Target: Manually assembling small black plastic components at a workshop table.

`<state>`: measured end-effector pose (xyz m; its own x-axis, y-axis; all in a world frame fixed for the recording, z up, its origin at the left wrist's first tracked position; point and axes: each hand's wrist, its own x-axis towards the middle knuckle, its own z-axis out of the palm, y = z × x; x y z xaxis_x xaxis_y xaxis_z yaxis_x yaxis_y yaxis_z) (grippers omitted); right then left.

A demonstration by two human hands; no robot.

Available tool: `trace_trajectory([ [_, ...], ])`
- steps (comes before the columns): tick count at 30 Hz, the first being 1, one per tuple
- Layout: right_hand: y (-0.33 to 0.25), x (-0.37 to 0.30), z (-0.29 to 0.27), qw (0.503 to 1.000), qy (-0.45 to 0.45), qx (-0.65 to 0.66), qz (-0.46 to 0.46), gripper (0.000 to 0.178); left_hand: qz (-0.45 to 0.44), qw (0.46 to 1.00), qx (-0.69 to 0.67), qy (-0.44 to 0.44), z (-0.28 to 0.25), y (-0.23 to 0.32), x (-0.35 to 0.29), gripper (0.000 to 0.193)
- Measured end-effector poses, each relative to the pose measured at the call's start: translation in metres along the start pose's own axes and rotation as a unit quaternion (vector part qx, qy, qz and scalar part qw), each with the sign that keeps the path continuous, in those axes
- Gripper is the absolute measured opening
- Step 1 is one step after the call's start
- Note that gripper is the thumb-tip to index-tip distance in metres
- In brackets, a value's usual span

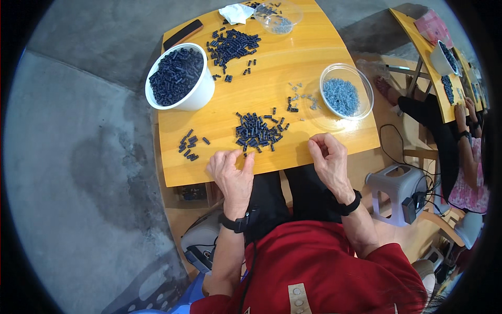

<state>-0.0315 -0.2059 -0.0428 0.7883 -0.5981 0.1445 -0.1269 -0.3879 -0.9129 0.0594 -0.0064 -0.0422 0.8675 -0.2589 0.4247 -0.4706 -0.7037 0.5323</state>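
Observation:
At the table's near edge, my left hand (231, 170) is closed, its thumb and forefinger on either side of a small black tubular piece (244, 155). To its right, my right hand (330, 158) is curled in a pinch; whatever its fingertips hold is hidden. Between and just beyond my hands lies a loose pile of short black tubular pieces (257, 131). A smaller group of the same pieces (188, 144) is beside my left hand. Beyond my right hand stands a clear round tub (367, 107) with many tiny translucent bluish pieces (341, 97), a few of them scattered to its left.
A white bucket (197, 97) full of black pieces stands at the left edge of the wooden table (293, 52). Farther back are another black heap (234, 46), a dark phone-like slab (183, 34), white tissue (236, 13) and a clear lid-like dish (295, 15). A person sits at another table on the right.

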Motion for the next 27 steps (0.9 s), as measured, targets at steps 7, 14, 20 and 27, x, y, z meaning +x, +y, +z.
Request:
trace_trajectory([
  [7,0.002,-0.002,0.000,1.000,0.011,-0.003,-0.009,0.006,-0.021,0.998,0.052,-0.015,0.010,0.000,0.004,0.019],
  [14,0.004,-0.001,0.001,1.000,0.014,0.016,-0.008,0.005,0.005,0.999,0.053,-0.002,0.013,-0.002,0.007,0.018],
  [20,-0.004,-0.011,-0.007,0.997,0.017,0.075,0.009,0.004,-0.056,0.933,-0.356,-0.012,-0.009,0.019,0.000,0.013],
  [27,-0.043,-0.041,-0.004,0.943,-0.117,0.312,0.009,0.007,-0.088,0.823,-0.556,-0.077,-0.030,0.049,-0.020,0.015],
])
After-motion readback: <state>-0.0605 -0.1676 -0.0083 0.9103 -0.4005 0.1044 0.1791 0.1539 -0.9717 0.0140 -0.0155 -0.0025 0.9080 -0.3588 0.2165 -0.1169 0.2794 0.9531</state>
